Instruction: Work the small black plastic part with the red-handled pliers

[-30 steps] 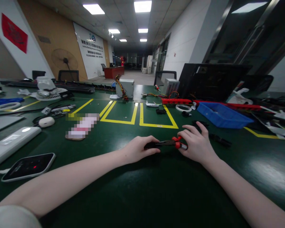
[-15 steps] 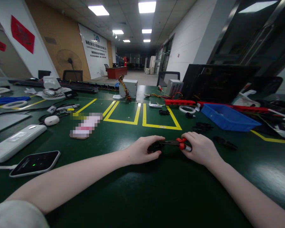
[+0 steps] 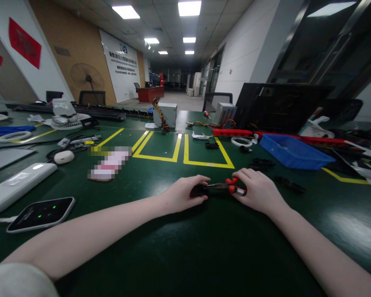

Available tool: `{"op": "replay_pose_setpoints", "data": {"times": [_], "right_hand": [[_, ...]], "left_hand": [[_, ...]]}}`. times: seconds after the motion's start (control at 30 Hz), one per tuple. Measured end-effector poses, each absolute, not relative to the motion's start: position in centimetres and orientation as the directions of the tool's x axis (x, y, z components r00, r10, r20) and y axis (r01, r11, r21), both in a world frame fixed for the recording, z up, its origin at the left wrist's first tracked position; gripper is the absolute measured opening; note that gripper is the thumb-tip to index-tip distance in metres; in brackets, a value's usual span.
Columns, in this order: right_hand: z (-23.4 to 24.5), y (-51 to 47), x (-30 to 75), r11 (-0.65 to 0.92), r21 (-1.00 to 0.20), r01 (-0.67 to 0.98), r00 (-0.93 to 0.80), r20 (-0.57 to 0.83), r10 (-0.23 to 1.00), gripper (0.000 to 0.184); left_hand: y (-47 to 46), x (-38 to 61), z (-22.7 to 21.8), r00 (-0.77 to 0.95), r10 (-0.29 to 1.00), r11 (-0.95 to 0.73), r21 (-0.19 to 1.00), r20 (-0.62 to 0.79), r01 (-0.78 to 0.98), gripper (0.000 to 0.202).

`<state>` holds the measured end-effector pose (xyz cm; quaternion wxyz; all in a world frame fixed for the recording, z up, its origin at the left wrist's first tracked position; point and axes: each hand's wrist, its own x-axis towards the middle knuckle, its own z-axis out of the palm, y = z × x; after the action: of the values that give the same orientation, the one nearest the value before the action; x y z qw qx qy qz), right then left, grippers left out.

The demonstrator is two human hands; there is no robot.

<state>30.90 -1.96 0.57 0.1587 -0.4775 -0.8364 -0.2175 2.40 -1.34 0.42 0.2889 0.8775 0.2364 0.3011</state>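
My left hand (image 3: 184, 193) rests on the green table with its fingers curled round a small black part (image 3: 198, 191). Red-handled pliers (image 3: 227, 186) lie level between both hands, and their dark jaws touch the black part. My right hand (image 3: 257, 191) is closed on the red handles. Both forearms reach in from the bottom edge.
A blue bin (image 3: 293, 151) stands to the right, small black parts (image 3: 259, 164) beside it. Yellow taped boxes (image 3: 185, 153) mark the table behind the hands. At left lie a dark device with green lights (image 3: 40, 213), a white device (image 3: 17, 185) and cables. A metal box (image 3: 165, 114) stands at the back.
My hands have stayed together on the pliers and the black part. My right fingers, partly spread a second ago, have curled in over the handles. The view shifted slightly.
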Motion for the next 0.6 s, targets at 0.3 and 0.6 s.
{"op": "replay_pose_setpoints", "data": {"times": [0.3,0.6], "right_hand": [[0.9,-2.1,31.8,0.460,0.181,0.869,-0.480,0.535,0.696,0.035],[1.2,-2.2,32.0,0.457,0.185,0.870,-0.477,0.554,0.682,0.044]], "left_hand": [[-1.1,2.2,0.1,0.734,0.579,-0.763,0.554,0.356,0.334,0.053],[-1.7,2.3,0.7,0.651,0.654,-0.734,0.532,0.386,0.422,0.065]]}}
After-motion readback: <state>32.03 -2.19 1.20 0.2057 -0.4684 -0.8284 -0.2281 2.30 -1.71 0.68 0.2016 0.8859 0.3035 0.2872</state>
